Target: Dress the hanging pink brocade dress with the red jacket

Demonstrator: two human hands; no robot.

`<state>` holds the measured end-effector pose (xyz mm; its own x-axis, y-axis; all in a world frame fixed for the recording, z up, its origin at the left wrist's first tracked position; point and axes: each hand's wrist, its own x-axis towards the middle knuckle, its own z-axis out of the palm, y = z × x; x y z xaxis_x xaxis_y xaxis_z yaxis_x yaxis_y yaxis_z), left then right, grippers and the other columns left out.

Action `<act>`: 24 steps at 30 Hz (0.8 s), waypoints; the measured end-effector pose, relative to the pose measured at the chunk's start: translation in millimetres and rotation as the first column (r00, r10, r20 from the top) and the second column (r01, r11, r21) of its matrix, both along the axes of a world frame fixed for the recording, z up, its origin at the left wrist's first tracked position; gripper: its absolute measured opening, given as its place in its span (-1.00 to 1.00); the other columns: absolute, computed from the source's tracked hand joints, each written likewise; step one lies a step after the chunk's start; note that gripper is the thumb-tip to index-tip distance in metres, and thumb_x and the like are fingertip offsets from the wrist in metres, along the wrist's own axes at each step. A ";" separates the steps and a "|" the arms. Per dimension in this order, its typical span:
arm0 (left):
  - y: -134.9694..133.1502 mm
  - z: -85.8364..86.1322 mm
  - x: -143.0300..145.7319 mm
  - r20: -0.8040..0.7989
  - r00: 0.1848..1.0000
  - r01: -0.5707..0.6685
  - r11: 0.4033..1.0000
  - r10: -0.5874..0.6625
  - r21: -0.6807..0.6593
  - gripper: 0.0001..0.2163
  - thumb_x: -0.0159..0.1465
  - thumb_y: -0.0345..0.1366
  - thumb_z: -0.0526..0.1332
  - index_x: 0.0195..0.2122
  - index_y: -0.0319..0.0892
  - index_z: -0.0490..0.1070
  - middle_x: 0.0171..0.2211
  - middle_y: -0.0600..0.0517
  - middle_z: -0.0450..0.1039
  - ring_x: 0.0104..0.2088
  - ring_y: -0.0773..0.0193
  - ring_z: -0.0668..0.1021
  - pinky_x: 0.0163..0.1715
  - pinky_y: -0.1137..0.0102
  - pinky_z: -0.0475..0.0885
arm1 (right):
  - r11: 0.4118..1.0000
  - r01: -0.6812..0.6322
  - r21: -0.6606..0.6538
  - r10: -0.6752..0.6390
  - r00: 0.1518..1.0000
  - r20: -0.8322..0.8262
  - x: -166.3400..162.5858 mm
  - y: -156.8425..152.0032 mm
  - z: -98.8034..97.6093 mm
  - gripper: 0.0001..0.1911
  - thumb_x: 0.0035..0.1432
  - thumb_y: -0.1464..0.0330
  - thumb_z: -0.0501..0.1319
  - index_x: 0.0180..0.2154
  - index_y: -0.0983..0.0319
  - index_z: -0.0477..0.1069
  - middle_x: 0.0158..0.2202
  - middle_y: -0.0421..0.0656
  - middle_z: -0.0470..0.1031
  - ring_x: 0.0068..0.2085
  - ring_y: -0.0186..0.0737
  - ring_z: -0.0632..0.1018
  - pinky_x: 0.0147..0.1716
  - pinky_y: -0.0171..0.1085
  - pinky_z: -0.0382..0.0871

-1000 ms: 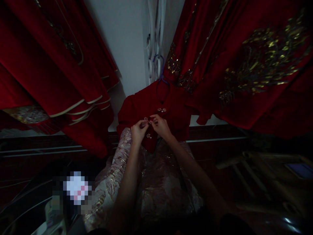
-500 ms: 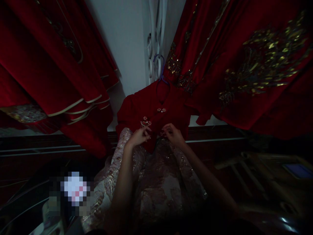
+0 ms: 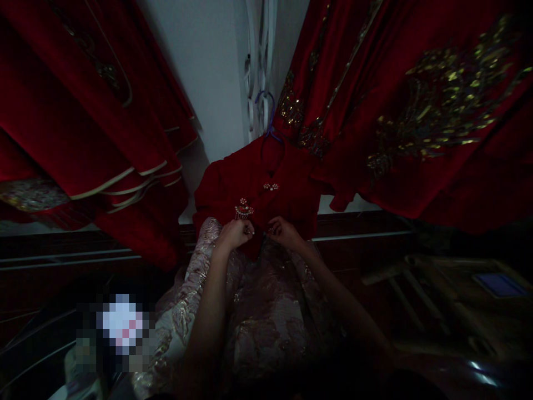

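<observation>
Dim fitting corner: beside red robes (image 3: 83, 122) hanging at left, the left hand (image 3: 234, 233) pinches one front edge of a small hanging red jacket (image 3: 220, 189), just under its beaded clasp (image 3: 244, 210). The right hand (image 3: 286, 231) grips the opposite edge, near a gold-embroidered gown (image 3: 416, 111). A hard tug in such poor light could snag the beads.

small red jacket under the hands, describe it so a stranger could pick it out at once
Find the strip of white wall between the two banks of big red robes. At its foot a small red jacket hangs on a purple hanger, with the left hand and right hand pinching its front. Unlike the gold-trimmed robes, it is plain, with jewelled clasps down the front.
</observation>
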<state>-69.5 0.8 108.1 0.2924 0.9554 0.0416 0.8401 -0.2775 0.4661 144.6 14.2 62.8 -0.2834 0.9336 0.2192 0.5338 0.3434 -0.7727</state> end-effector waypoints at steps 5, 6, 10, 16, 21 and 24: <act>-1.6 1.7 1.1 -0.003 1.000 -0.009 1.000 0.009 0.008 -0.85 0.00 -0.29 0.26 -0.35 -0.06 0.49 -0.45 0.09 0.51 -0.43 0.29 0.52 -0.46 0.49 0.27 | 0.999 0.032 -0.019 -0.031 0.999 0.037 -1.8 -1.4 0.0 -0.79 -0.14 0.39 0.25 -0.35 0.25 0.39 -0.53 -0.28 0.39 -0.50 -0.40 0.42 -0.50 -0.42 0.25; -1.1 0.9 1.8 0.002 1.000 -0.018 1.000 0.018 0.008 -0.84 0.00 -0.29 0.26 -0.36 -0.07 0.49 -0.46 0.09 0.51 -0.44 0.29 0.52 -0.47 0.50 0.27 | 0.999 0.026 -0.022 -0.026 0.999 0.030 -4.3 -2.6 0.0 -0.81 -0.15 0.39 0.25 -0.36 0.25 0.39 -0.52 -0.28 0.41 -0.49 -0.40 0.43 -0.50 -0.42 0.26; 3.4 -5.4 2.4 0.046 0.999 -0.015 1.000 0.016 -0.020 -0.90 -0.01 -0.32 0.26 -0.42 -0.12 0.49 -0.47 0.05 0.52 -0.42 0.28 0.54 -0.44 0.49 0.30 | 0.998 -0.036 -0.051 0.031 0.994 -0.100 -18.5 -8.2 -1.1 -0.79 -0.05 0.27 0.26 -0.35 0.24 0.39 -0.44 -0.21 0.48 -0.43 -0.36 0.49 -0.42 -0.39 0.36; 7.0 -12.8 -4.0 0.067 0.997 0.046 0.998 -0.043 -0.035 -0.86 0.03 -0.38 0.23 -0.35 -0.17 0.48 -0.37 0.00 0.51 -0.34 0.26 0.54 -0.31 0.46 0.37 | 0.997 -0.043 -0.069 0.026 0.973 -0.231 -27.0 -8.3 -5.7 -0.75 -0.01 0.22 0.26 -0.31 0.24 0.41 -0.40 -0.18 0.52 -0.36 -0.32 0.54 -0.33 -0.33 0.43; 0.4 -12.9 -1.1 -0.096 0.995 0.041 0.989 -0.028 0.141 -0.77 0.00 -0.42 0.25 -0.27 -0.15 0.49 -0.07 -0.10 0.32 -0.07 0.12 0.41 -0.11 0.33 0.37 | 0.996 0.033 -0.086 -0.053 0.970 -0.239 -24.1 -4.1 -10.6 -0.76 0.00 0.23 0.25 -0.30 0.24 0.41 -0.41 -0.18 0.51 -0.37 -0.31 0.53 -0.41 -0.33 0.46; -0.5 -11.8 1.7 -0.112 0.993 0.003 0.974 0.023 0.227 -0.89 0.07 -0.37 0.23 -0.38 -0.15 0.52 -0.07 -0.12 0.30 -0.05 0.08 0.37 -0.10 0.29 0.36 | 0.990 0.014 -0.137 -0.053 0.956 -0.287 -25.1 -5.2 -11.1 -0.73 -0.01 0.21 0.26 -0.29 0.23 0.40 -0.41 -0.18 0.48 -0.37 -0.32 0.53 -0.50 -0.36 0.47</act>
